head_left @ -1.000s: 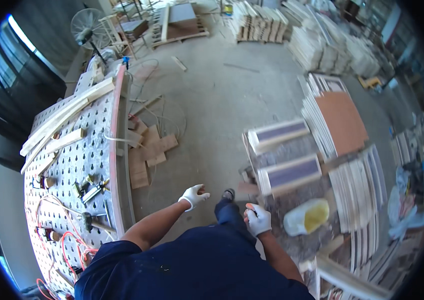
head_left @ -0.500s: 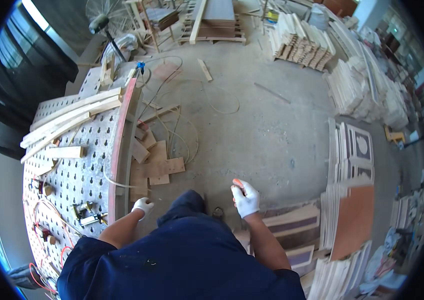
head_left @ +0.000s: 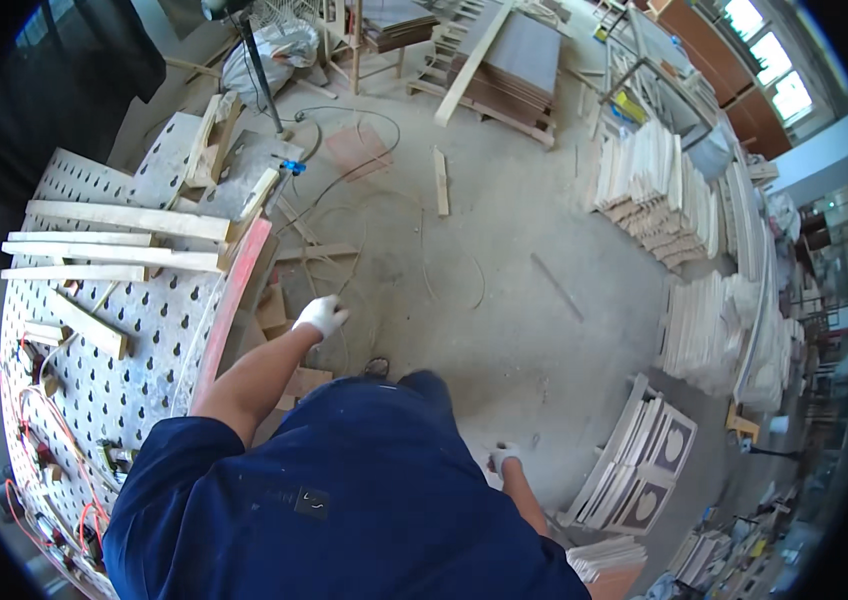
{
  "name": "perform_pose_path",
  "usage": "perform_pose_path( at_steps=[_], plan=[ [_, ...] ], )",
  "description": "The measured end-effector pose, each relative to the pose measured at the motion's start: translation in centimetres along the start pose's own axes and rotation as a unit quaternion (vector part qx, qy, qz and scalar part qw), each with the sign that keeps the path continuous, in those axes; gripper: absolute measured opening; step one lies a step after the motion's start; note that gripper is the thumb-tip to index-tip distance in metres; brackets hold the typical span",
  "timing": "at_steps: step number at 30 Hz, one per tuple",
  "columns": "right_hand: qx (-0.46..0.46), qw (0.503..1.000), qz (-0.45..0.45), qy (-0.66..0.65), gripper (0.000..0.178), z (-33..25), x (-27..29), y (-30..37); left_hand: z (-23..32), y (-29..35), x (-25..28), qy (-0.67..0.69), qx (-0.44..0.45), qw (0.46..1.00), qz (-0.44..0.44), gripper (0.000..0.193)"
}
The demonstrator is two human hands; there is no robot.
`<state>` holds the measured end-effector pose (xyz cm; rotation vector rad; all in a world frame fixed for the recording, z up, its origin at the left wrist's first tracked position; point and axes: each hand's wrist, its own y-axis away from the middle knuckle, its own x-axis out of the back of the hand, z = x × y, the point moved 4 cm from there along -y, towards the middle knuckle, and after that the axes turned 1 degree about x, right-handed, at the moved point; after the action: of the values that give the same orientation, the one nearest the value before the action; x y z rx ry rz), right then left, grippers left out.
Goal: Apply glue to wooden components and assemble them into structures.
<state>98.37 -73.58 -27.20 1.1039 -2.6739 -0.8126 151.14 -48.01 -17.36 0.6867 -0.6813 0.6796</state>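
Note:
My left hand (head_left: 322, 317), in a white glove, is stretched forward beside the red edge of a perforated metal bench (head_left: 169, 315). Its fingers are loosely bent and a little apart, with nothing visible in them; it touches nothing. Low at my right side hangs my right hand (head_left: 505, 456), also gloved in white. The fingers there look curled, but they are small and partly turned away, so whether they hold anything is unclear. Wooden strips (head_left: 124, 220) and short wood blocks (head_left: 89, 325) lie on the bench to my left.
Hoses (head_left: 74, 430) and tools crowd the near bench end. A wood strip (head_left: 441, 182) and a thin bar (head_left: 556, 285) lie on the concrete floor. Stacked panels (head_left: 509, 60) sit on a pallet ahead. Wood piles (head_left: 654, 190) and leaning frames (head_left: 634, 465) line the right.
My view has turned and moved forward along the bench. My left hand has swung forward; my right hand has dropped back toward my side. The stacked panels ahead look nearer.

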Motion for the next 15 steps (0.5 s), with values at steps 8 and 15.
perform_pose_path(
  at_steps=[8, 15],
  plan=[
    [0.024, 0.955, -0.112, -0.274, 0.037, -8.6, 2.6, -24.4, 11.6, -24.5, 6.9, 0.055, -0.009, 0.998, -0.019, 0.035],
    [-0.187, 0.967, 0.124, 0.121, 0.032, -26.4, -7.0, -48.2, 1.1, -35.2, 9.7, -0.030, 0.173, 0.984, -0.021, 0.050]
  ],
)
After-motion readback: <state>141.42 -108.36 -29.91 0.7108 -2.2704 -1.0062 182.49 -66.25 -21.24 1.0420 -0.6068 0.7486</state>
